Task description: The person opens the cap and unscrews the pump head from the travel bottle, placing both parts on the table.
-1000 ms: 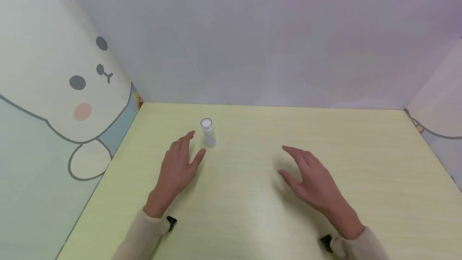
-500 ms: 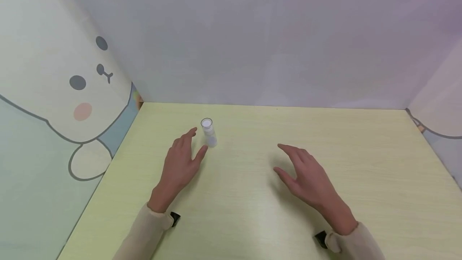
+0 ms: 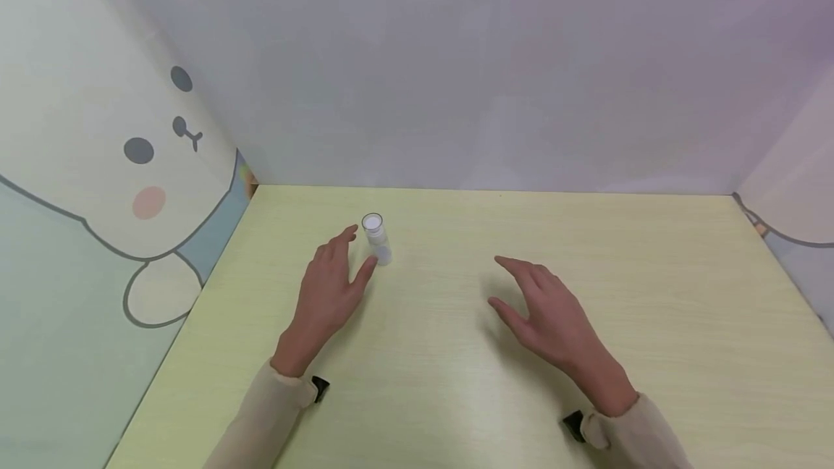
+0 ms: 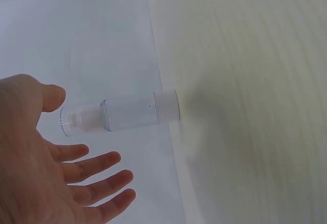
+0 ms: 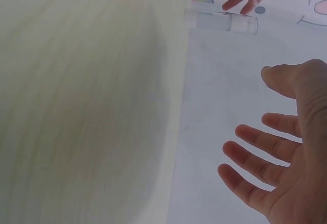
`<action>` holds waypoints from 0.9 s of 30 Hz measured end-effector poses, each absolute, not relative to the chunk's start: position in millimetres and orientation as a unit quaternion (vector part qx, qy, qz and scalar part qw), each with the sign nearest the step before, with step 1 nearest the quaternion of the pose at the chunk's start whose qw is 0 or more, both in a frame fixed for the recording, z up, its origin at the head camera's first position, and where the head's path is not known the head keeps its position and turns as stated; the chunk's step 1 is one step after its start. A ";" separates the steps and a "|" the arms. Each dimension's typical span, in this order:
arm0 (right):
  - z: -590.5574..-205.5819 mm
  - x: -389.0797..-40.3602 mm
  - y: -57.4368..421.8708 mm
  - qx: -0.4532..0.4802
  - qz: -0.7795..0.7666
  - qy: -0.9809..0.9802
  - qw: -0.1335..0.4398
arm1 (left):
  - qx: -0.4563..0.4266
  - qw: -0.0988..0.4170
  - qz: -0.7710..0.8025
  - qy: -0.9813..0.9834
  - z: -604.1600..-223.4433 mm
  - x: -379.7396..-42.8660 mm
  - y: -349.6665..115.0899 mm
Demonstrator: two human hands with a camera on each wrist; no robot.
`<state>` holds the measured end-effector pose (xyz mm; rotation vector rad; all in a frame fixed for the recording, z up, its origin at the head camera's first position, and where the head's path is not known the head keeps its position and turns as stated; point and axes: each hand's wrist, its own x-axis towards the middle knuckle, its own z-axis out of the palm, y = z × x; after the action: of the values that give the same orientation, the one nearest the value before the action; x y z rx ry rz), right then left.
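A small clear bottle (image 3: 378,239) with a transparent cap over a white top stands upright on the table. In the left wrist view the bottle (image 4: 133,113) shows a see-through body and a whitish base. My left hand (image 3: 326,297) is just beside it on the near left, thumb and fingers spread around a gap, apparently not gripping it. Farther right, my right hand (image 3: 554,320) hovers over the table with thumb and fingers apart and holds nothing. The right wrist view shows this hand (image 5: 276,152) with relaxed fingers, the bottle (image 5: 219,21) beyond it.
The pale wooden table (image 3: 430,382) meets a plain greyish-lilac back wall (image 3: 482,78). On the left rises a panel (image 3: 72,93) printed with a white cartoon animal. Another printed panel (image 3: 795,165) borders the right side. Each sleeve cuff carries a small black device.
My left hand has moved slightly forward and right, closer to the bottle. My right hand has shifted a little to the left and forward. The bottle stays in place.
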<state>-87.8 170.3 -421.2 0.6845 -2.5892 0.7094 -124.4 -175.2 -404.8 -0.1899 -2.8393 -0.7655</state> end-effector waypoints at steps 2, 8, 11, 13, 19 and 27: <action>-421.0 -88.7 168.9 0.244 0.253 -0.918 0.183 | -0.063 0.097 -0.259 -0.959 -404.0 -124.6 -174.6; -421.4 -92.3 164.6 0.246 0.253 -0.919 0.177 | -0.056 0.094 -0.265 -0.958 -403.0 -126.4 -172.7; -421.8 -93.6 162.9 0.248 0.255 -0.917 0.180 | -0.054 0.094 -0.266 -0.958 -403.6 -127.7 -172.3; -422.0 -94.2 161.7 0.249 0.256 -0.916 0.181 | -0.053 0.093 -0.266 -0.958 -404.3 -128.8 -172.2; -423.0 -97.2 157.9 0.255 0.257 -0.914 0.185 | -0.049 0.090 -0.271 -0.957 -404.9 -132.3 -170.9; -423.0 -99.5 153.7 0.255 0.260 -0.914 0.178 | -0.053 0.096 -0.280 -0.954 -404.1 -136.7 -167.6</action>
<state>-99.5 153.7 -423.0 0.7209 -2.5851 0.7356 -136.7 -167.6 -404.1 -0.1570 -2.8254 -0.8285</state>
